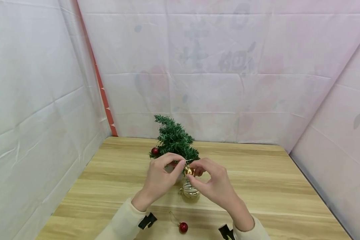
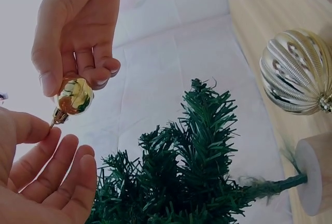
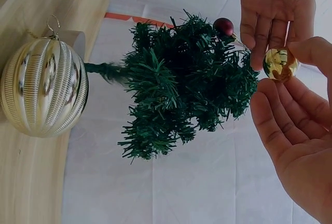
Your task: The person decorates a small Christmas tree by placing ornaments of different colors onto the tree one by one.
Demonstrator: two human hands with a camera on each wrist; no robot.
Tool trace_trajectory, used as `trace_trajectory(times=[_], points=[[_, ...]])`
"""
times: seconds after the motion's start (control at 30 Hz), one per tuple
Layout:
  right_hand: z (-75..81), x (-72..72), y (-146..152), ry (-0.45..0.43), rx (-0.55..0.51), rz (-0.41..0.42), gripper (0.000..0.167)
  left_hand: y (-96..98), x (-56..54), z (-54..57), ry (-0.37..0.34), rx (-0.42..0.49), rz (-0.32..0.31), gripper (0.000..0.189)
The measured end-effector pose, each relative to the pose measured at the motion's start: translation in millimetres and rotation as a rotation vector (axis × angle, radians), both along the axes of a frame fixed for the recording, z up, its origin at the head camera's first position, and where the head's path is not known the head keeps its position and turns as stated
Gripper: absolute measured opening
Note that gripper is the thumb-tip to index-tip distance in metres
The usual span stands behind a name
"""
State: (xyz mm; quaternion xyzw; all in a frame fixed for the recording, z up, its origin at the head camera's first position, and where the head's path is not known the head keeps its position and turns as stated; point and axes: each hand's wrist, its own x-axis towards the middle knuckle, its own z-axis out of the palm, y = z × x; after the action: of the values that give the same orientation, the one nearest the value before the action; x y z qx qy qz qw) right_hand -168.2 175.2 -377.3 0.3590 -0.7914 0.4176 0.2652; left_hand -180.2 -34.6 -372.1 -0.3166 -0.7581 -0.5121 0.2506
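Note:
Between both hands is a small shiny gold bauble (image 2: 75,96). My right hand (image 1: 213,179) pinches its round body between thumb and fingers. At its capped end, my left hand (image 1: 161,176) pinches the thin hanging loop between thumb and forefinger, the other fingers loosely bent. Just behind the hands stands a small green artificial Christmas tree (image 1: 175,138) on a pale round wooden base (image 2: 312,175). One dark red bauble (image 3: 223,26) hangs at the tree's left side. Below the hands, a larger ribbed pale-gold bauble (image 1: 190,189) lies on the table.
A loose red bauble (image 1: 183,227) with a thin string loop lies near the table's front, between the forearms. The wooden table (image 1: 267,190) is bordered by white printed cloth (image 1: 204,93) at the back and both sides.

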Motion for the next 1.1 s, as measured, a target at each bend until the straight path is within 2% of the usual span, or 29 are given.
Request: trace_trajectory(times=[0.17, 0.4, 0.63, 0.83, 1.1], points=[[-0.8, 0.5, -1.2, 0.041, 0.009, 0.009, 0.032, 1.0, 1.4, -1.0, -0.014, -0.013, 0.021, 0.009], [2.4, 1.4, -6.4, 0.08, -0.015, -0.019, 0.02, 0.8, 2.3, 0.4, -0.016, 0.001, 0.036, 0.008], [1.6, -1.5, -12.8, 0.06, -0.01, -0.072, 0.017, -1.0, 2.5, -0.8, -0.041, 0.013, 0.019, 0.008], [0.5, -2.4, -17.5, 0.01, -0.036, -0.107, 0.018, -1.4, 2.5, -1.6, -0.028, 0.015, 0.008, 0.009], [-1.1, -8.1, -20.5, 0.063, -0.082, -0.111, 0.018, -1.9, 2.5, -1.2, -0.042, 0.025, 0.005, 0.01]])
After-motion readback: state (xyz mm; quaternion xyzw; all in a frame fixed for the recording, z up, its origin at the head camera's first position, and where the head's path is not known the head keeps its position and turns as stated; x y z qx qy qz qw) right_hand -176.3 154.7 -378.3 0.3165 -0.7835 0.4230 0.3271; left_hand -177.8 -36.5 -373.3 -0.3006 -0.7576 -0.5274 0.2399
